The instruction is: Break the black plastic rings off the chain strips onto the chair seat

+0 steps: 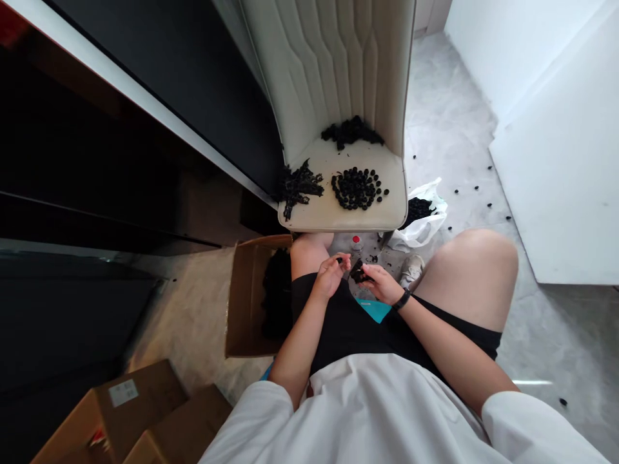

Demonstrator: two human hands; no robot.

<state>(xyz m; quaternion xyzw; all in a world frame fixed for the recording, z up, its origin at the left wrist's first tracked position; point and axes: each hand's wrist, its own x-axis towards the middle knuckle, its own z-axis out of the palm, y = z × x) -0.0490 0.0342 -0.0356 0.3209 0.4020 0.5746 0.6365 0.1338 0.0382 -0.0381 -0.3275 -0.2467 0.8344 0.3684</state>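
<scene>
My left hand [329,277] is closed, with a small black round piece [339,260] between the thumb and fingers. A dark, ragged branched piece [358,271] is gripped by my right hand [383,285], just to the right of the left hand. Both hands are over my lap, a short way apart. On the pale chair seat [319,222] in front of them lies a pile of small black round pieces [356,188]. Black branched scraps [300,185] lie to its left, and a dark ragged heap [352,132] rests against the backrest.
An open cardboard box [245,296] full of black material stands by my left leg. A white plastic bag [425,224] with black pieces sits right of the chair. Under the seat edge is a red-capped bottle [356,241]. Black pieces dot the floor; more cartons [140,393] stand lower left.
</scene>
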